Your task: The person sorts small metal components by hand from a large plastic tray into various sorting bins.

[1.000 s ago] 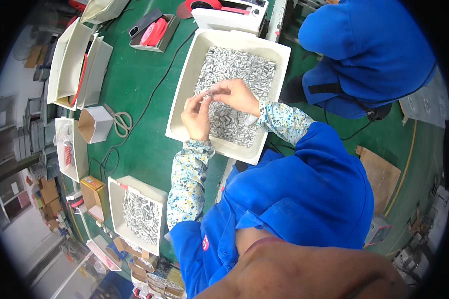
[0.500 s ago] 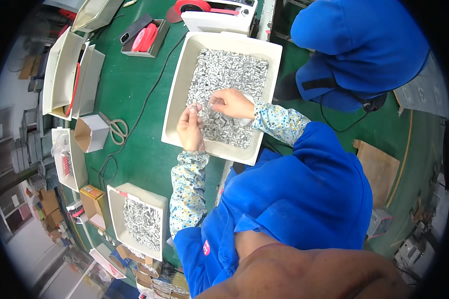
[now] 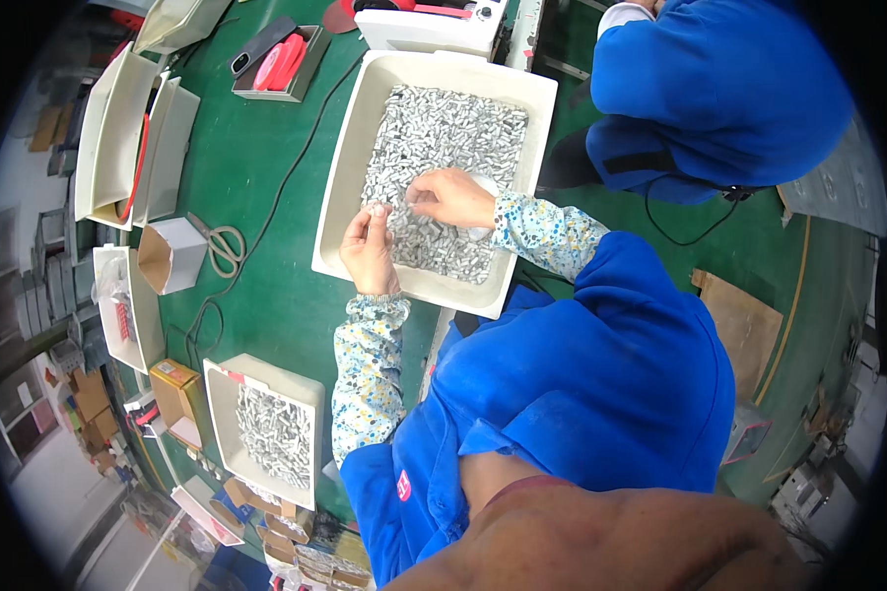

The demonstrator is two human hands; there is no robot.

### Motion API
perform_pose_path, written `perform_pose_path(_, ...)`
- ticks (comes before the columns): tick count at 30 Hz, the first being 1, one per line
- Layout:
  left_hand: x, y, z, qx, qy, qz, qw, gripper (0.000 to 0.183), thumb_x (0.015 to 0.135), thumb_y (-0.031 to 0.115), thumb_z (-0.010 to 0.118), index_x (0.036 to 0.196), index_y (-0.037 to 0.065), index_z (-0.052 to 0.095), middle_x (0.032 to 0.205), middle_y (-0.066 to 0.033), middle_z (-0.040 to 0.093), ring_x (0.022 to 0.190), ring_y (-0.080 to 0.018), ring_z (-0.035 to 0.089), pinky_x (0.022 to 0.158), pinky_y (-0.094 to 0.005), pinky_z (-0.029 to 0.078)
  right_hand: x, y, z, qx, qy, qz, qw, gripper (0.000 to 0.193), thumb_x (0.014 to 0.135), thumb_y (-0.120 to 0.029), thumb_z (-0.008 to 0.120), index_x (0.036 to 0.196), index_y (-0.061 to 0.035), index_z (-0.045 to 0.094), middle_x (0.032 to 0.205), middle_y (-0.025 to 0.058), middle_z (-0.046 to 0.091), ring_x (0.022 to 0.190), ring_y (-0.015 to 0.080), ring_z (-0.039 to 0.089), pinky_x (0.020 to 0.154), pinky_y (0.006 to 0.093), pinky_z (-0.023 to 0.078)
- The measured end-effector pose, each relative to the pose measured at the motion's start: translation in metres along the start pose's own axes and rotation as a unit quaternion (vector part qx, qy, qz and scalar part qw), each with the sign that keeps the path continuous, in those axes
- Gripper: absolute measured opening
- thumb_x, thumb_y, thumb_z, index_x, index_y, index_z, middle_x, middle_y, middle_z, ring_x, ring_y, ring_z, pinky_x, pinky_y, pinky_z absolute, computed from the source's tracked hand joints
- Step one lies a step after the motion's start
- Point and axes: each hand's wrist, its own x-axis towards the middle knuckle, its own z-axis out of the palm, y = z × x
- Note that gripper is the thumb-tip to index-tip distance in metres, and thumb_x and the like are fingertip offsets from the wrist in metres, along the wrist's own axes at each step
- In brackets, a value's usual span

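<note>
A large off-white plastic bin holds a layer of small silvery metal cylinders. Over its left side, my left hand is closed, thumb and forefinger pinched around something too small to make out, perhaps one of the cylinders. My right hand hovers over the middle of the bin, palm down, its fingers curled inward close to the left fingertips. What those fingers hold, if anything, is hidden. Partly under the right hand and wrist, a white rounded object shows among the cylinders.
A second bin of similar parts sits lower left on the green table. Scissors, a black cable, a grey box with red tape rolls and a white machine surround the work. A co-worker in blue sits at upper right.
The whole view has shifted slightly, so the bins appear a little higher and further left. My hands stay close together over the bin; the co-worker's hand now shows at the top.
</note>
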Motion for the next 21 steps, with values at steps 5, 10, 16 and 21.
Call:
perform_pose_path(5, 0.005, 0.003, -0.002, -0.154, -0.042, -0.090, 0.983, 0.016, 0.086, 0.009, 0.051, 0.100, 0.000, 0.050, 0.097, -0.0102, 0.058, 0.071, -0.0080, 0.052, 0.062, -0.0187, 0.043, -0.003, 0.005, 0.005, -0.075, 0.049, -0.031, 0.995, 0.021, 0.071, -0.018, 0.061, 0.089, -0.0057, 0.062, 0.085, 0.0141, 0.061, 0.079, 0.0280, 0.058, 0.071, 0.0386, 0.045)
perform_pose_path(10, 0.006, 0.013, -0.004, -0.268, -0.068, -0.131, 0.952, 0.029, 0.089, 0.013, 0.039, 0.111, -0.006, 0.044, 0.111, -0.0184, 0.050, 0.100, -0.0240, 0.052, 0.085, -0.0310, 0.045, 0.000, 0.000, 0.003, -0.050, 0.032, -0.020, 0.998, 0.020, 0.073, -0.019, 0.059, 0.089, -0.0063, 0.063, 0.085, 0.0130, 0.061, 0.079, 0.0289, 0.058, 0.070, 0.0390, 0.045)
perform_pose_path(16, 0.011, 0.009, -0.009, -0.439, -0.110, -0.140, 0.880, 0.049, 0.092, 0.026, 0.032, 0.123, -0.012, 0.030, 0.130, -0.0259, 0.030, 0.123, -0.0328, 0.030, 0.102, -0.0399, 0.030, 0.000, 0.001, 0.004, -0.050, 0.022, -0.012, 0.998, 0.018, 0.074, -0.020, 0.059, 0.085, -0.0068, 0.063, 0.081, 0.0125, 0.061, 0.076, 0.0285, 0.058, 0.068, 0.0391, 0.045)
perform_pose_path(21, 0.010, 0.009, -0.006, -0.434, -0.118, -0.141, 0.882, 0.051, 0.092, 0.028, 0.031, 0.125, -0.011, 0.027, 0.133, -0.0250, 0.026, 0.126, -0.0332, 0.025, 0.104, -0.0413, 0.026, -0.001, 0.003, 0.004, -0.056, 0.026, -0.020, 0.998, 0.017, 0.074, -0.020, 0.058, 0.083, -0.0066, 0.063, 0.079, 0.0128, 0.061, 0.074, 0.0289, 0.058, 0.067, 0.0391, 0.045)
